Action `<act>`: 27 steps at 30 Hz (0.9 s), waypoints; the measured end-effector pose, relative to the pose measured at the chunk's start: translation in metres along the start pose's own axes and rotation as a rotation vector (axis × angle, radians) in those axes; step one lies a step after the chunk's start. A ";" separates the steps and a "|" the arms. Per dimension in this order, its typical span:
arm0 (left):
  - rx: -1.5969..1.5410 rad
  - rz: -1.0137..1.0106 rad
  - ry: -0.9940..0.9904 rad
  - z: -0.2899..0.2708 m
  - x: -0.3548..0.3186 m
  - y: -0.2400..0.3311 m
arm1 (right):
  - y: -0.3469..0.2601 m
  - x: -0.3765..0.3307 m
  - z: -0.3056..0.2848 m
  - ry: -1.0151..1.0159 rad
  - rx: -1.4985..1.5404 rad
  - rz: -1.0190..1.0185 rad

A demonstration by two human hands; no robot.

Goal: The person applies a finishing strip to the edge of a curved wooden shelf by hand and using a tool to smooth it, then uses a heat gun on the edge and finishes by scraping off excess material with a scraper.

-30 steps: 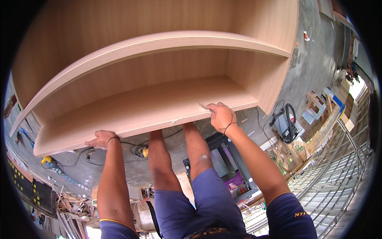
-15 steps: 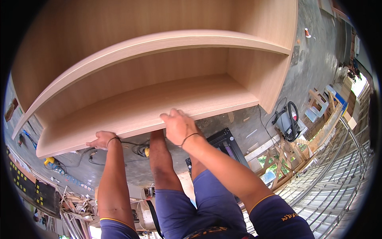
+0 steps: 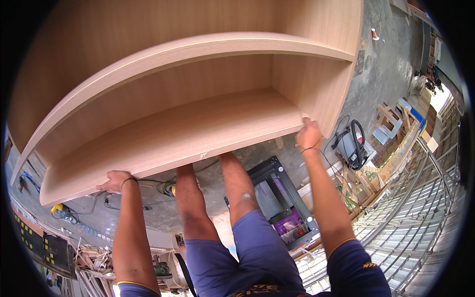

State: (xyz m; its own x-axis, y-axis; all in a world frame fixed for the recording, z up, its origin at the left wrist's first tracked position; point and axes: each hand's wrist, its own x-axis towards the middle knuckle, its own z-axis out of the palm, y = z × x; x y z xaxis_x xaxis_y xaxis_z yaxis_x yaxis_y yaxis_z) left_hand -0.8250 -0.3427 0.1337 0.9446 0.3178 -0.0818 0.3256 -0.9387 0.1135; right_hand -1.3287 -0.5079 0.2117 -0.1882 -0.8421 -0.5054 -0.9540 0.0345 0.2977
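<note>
A large light-wood cabinet (image 3: 198,99) with one shelf board across it fills the upper part of the view. My left hand (image 3: 115,180) grips the lower front edge of its bottom panel, near the left end. My right hand (image 3: 309,134) holds the same edge at the right front corner, where the bottom panel meets the side wall. My bare legs and blue shorts (image 3: 232,247) show below the cabinet.
A black-framed machine (image 3: 277,203) stands on the concrete floor by my right leg. A black vacuum-like tool with a hose (image 3: 352,146) lies to the right. Wood offcuts (image 3: 391,123) and metal grating (image 3: 425,213) are at the right, cables and tools (image 3: 64,213) at the left.
My right hand has slid along the bottom panel's edge from the middle to the right corner. The cabinet sits a little further right in view. My left hand kept its grip.
</note>
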 end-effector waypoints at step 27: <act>-0.031 0.010 -0.042 -0.005 -0.007 0.006 | -0.039 0.002 -0.023 -0.346 0.055 -0.291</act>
State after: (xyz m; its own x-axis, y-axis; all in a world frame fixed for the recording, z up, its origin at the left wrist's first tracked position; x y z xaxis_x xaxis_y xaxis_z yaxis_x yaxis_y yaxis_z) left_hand -0.8290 -0.3498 0.1402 0.9454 0.3021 -0.1223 0.3181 -0.9370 0.1446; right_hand -1.2864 -0.5234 0.2179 0.0314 -0.5924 -0.8050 -0.9880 -0.1400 0.0646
